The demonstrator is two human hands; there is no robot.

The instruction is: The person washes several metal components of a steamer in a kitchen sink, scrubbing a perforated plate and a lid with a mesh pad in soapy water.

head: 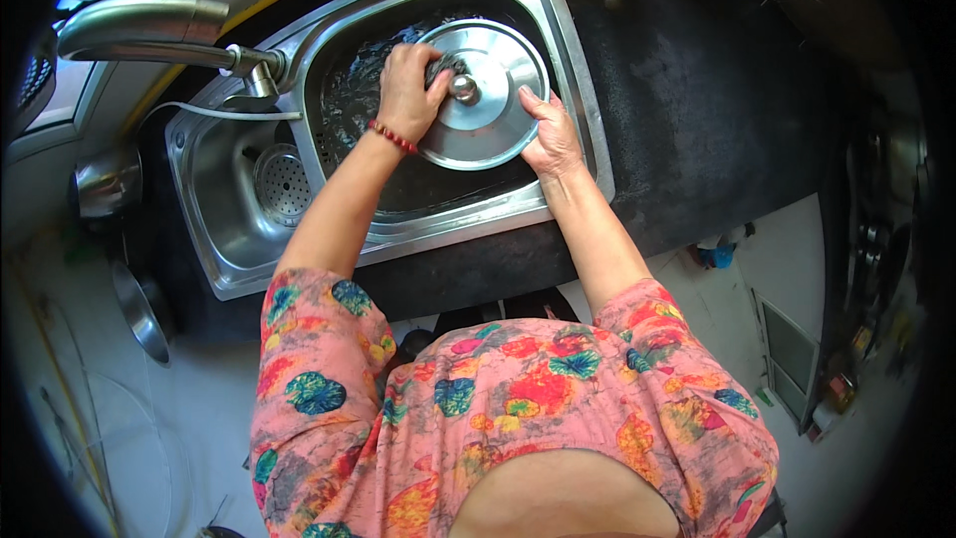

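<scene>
Over the large sink basin (448,202) is a round stainless steel pot lid (489,131) with a ball-shaped knob (464,89). My right hand (554,128) grips the lid's right rim, thumb on top and fingers underneath. Pressed to the lid's upper left, close to the knob, a dark steel wool scourer (446,69) sits in my left hand (410,90). A beaded red bracelet (392,137) circles the left wrist. Rippling water (347,101) lies in the basin below. The scourer is partly hidden by my fingers.
A metal faucet (149,30) rises at the sink's upper left, turned away from the large basin. The smaller basin (224,217) holds a perforated drain strainer (284,183). Dark countertop (694,112) extends rightward. Metal pans (142,314) hang at the left.
</scene>
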